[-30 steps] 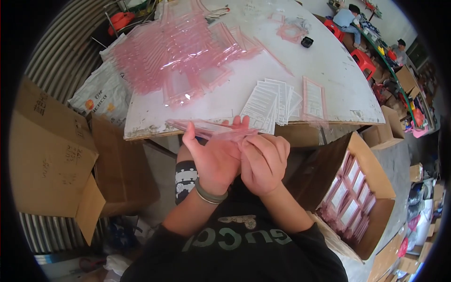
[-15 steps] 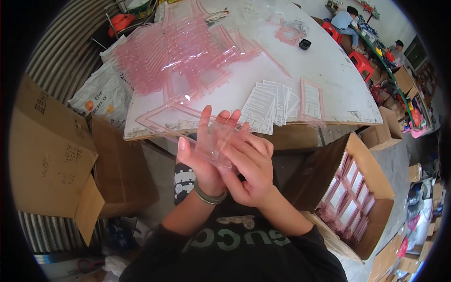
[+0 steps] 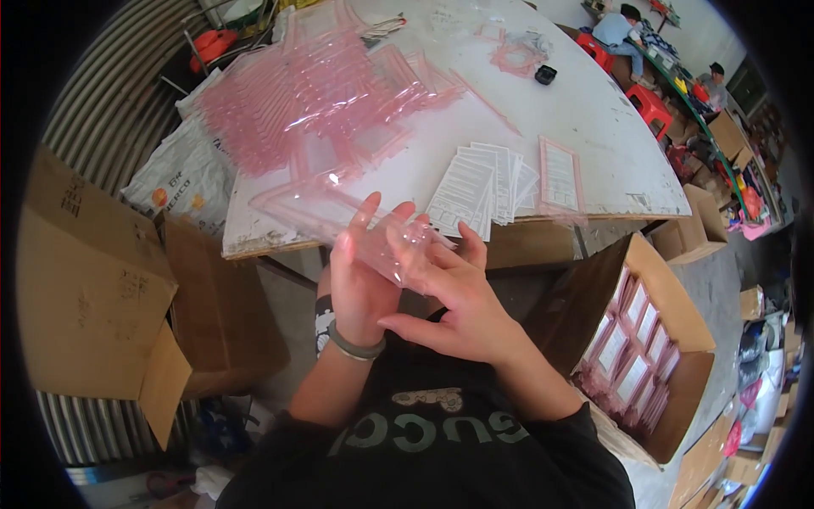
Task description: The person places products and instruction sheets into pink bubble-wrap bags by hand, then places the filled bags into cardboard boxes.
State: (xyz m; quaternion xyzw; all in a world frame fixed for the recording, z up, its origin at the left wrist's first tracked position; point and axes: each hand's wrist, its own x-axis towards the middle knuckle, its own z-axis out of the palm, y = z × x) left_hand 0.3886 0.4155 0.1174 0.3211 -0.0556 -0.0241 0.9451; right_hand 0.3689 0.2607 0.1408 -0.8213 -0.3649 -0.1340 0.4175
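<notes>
A clear plastic pouch (image 3: 373, 253) with pink edges is tilted in front of me, its far end over the table's near edge. My left hand (image 3: 365, 280) supports it from below, palm up, the pouch lying between thumb and fingers. My right hand (image 3: 462, 301) is on the pouch's near right end, fingers bent over the film and thumb held apart below. Just beyond the hands, a fan of white printed cards (image 3: 475, 187) lies on the table. Beside it is a pink-edged pouch (image 3: 560, 176) with a printed card inside.
A large heap of pink-edged pouches (image 3: 297, 93) covers the table's left side. A small black object (image 3: 545, 75) lies farther back. At right stands an open carton (image 3: 682, 327) packed with filled pouches; cartons (image 3: 102, 280) stand at left. Two people (image 3: 619, 38) sit at a far bench.
My right thumb has come away from the pouch and its fingers have spread over the film. My left hand has shifted slightly left, and the pouch's near end has tilted.
</notes>
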